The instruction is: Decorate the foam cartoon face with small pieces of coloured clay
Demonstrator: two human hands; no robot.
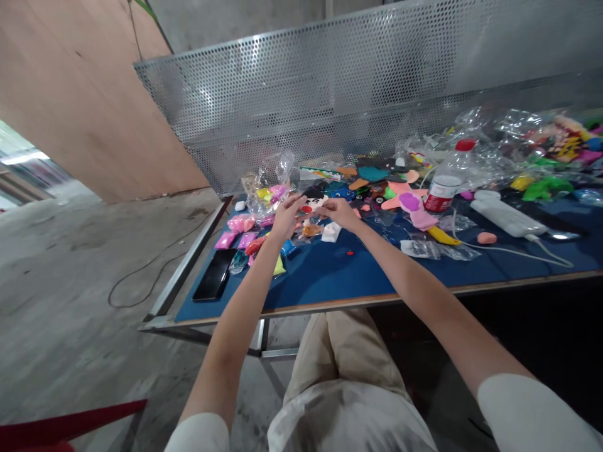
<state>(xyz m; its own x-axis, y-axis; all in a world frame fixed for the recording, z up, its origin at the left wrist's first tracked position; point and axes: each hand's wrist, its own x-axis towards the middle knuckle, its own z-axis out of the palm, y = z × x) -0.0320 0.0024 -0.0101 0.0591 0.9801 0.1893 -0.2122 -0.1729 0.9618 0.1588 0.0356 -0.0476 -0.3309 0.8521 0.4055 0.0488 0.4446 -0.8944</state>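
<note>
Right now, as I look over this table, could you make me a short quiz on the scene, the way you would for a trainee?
1. Multiple choice: What colour is the cap on the clear bottle? A) blue B) red C) green
2. True or false: The left hand and the right hand both hold the face-like piece.
3. Fill the gap (left or right): In the picture, the black phone lies near the ____ end of the blue table.

Key: 1. B; 2. True; 3. left
</note>
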